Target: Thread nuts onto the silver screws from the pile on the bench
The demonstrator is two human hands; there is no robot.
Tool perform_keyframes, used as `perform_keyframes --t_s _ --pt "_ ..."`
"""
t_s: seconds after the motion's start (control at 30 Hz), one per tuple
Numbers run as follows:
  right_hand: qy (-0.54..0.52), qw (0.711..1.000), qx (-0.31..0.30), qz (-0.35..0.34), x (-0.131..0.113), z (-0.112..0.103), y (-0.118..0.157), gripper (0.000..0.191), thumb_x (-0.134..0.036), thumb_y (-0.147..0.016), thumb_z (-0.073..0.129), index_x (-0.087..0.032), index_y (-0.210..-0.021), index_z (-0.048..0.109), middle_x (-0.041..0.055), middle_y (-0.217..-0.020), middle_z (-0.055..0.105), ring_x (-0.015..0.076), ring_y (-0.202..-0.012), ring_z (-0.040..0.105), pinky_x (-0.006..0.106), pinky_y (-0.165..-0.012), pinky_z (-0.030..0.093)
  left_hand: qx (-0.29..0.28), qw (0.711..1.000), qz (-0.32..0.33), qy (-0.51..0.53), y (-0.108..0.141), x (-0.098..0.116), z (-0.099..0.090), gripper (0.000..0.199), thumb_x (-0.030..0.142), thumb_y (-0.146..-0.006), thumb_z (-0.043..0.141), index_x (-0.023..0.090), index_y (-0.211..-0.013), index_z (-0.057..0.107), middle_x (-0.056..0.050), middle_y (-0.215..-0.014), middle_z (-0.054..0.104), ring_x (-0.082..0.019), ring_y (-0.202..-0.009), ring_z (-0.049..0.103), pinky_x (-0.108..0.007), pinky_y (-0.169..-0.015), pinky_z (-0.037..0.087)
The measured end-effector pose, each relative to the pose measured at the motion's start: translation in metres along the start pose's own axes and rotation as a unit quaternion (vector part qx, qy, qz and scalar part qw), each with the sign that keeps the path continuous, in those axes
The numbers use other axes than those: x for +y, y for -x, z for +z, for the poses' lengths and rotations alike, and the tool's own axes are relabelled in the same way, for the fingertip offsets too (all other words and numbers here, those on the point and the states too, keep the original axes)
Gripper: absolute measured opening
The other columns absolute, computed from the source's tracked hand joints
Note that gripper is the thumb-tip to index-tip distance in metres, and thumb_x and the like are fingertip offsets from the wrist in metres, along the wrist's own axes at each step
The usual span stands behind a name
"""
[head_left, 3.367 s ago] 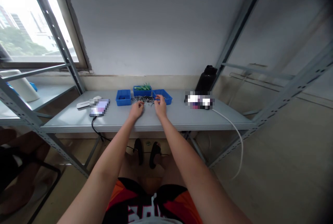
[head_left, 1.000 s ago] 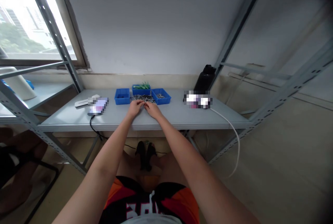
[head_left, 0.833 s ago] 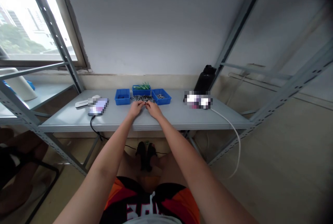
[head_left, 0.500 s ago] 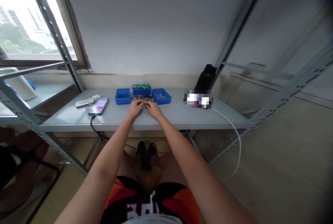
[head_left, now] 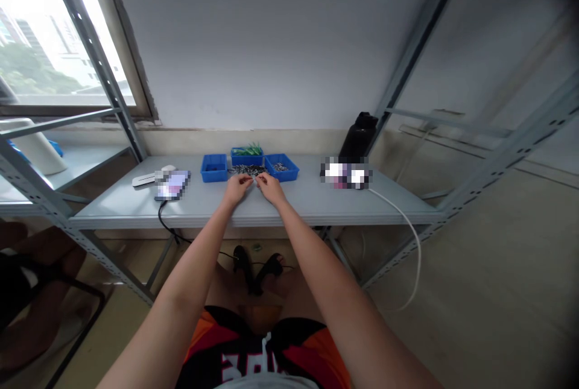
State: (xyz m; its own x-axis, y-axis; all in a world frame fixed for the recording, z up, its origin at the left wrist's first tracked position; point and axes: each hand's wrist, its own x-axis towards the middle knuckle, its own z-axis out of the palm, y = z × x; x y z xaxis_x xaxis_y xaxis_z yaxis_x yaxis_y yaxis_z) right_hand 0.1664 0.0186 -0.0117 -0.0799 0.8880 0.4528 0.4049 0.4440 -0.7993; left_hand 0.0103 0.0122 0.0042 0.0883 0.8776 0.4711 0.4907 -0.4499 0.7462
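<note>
My left hand (head_left: pixel 237 186) rests low over the shelf, its fingers pinched together on something too small to name. Close beside it, my right hand (head_left: pixel 269 186) is also pinched, and what it holds cannot be made out. A narrow gap separates the fingertips. Just beyond them lies a pile of small black and silver pieces (head_left: pixel 248 169). Around the pile stand a left blue bin (head_left: pixel 214 177) with dark contents, a right blue bin (head_left: pixel 284 176) with small silvery pieces, and a back blue bin (head_left: pixel 246 160) with long green pieces (head_left: pixel 249 149).
A phone (head_left: pixel 174 185) with a black cable and a white device (head_left: pixel 147 179) lie at left on the grey shelf (head_left: pixel 316 205). A black bottle (head_left: pixel 359 137) and another blurred device (head_left: pixel 346 174) with a white cable stand at right. Metal posts frame both ends; a seated person's legs (head_left: pixel 45 280) show at left.
My hands have moved slightly apart at the fingertips, where they met before. My feet under the shelf have spread apart. The bins and pile look the same.
</note>
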Motion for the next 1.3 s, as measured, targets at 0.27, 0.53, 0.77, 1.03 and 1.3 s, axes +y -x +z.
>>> perform_keyframes --t_s 0.27,0.53,0.77,1.03,1.3 --pt "0.000 1.000 -0.011 0.012 -0.0010 -0.0006 0.0005 0.017 -0.035 -0.087 0.050 -0.021 -0.081 0.059 0.0000 -0.067 0.065 0.0159 -0.065 0.060 0.027 -0.069 0.043 0.003 1.000 -0.009 -0.006 0.0009 0.0036 -0.0012 0.020 0.026 -0.080 0.063 0.013 -0.089 0.074 -0.010 -0.089 0.075 -0.020 -0.079 0.065 -0.030 -0.076 0.048" --pt "-0.012 0.999 0.036 0.021 0.0029 0.0003 -0.0016 0.018 -0.037 -0.087 0.045 -0.022 -0.081 0.054 -0.0002 -0.067 0.063 0.0165 -0.066 0.058 0.027 -0.068 0.043 0.019 0.998 -0.033 -0.051 0.0026 0.0069 -0.0029 0.023 0.028 -0.083 0.057 0.013 -0.086 0.074 -0.008 -0.080 0.073 -0.019 -0.074 0.063 -0.028 -0.072 0.046" --pt "-0.015 0.998 0.040 0.042 0.0007 -0.0015 -0.0020 0.017 -0.036 -0.086 0.045 -0.022 -0.084 0.055 -0.0006 -0.068 0.064 0.0161 -0.067 0.059 0.028 -0.069 0.045 0.019 0.997 -0.052 -0.047 0.0038 0.0090 -0.0037 0.020 0.023 -0.082 0.056 0.013 -0.087 0.072 -0.010 -0.084 0.074 -0.019 -0.077 0.064 -0.029 -0.077 0.048" --pt "-0.008 0.999 0.009 0.035 0.0000 -0.0002 -0.0015 0.015 -0.034 -0.086 0.048 -0.022 -0.083 0.057 -0.0005 -0.067 0.064 0.0156 -0.065 0.060 0.027 -0.069 0.045 0.046 0.998 -0.045 -0.001 0.0006 0.0029 -0.0017 0.019 0.025 -0.086 0.051 0.014 -0.086 0.067 -0.008 -0.081 0.070 -0.017 -0.075 0.062 -0.028 -0.076 0.048" --pt "0.073 0.996 -0.055 0.016 -0.0042 -0.0005 0.0016 0.010 -0.026 -0.085 0.055 -0.021 -0.080 0.062 0.0023 -0.071 0.069 0.0183 -0.074 0.064 0.029 -0.075 0.045 0.052 0.998 -0.040 0.015 0.0007 0.0024 -0.0017 0.018 0.024 -0.086 0.049 0.015 -0.086 0.064 -0.006 -0.078 0.067 -0.016 -0.072 0.060 -0.027 -0.073 0.047"
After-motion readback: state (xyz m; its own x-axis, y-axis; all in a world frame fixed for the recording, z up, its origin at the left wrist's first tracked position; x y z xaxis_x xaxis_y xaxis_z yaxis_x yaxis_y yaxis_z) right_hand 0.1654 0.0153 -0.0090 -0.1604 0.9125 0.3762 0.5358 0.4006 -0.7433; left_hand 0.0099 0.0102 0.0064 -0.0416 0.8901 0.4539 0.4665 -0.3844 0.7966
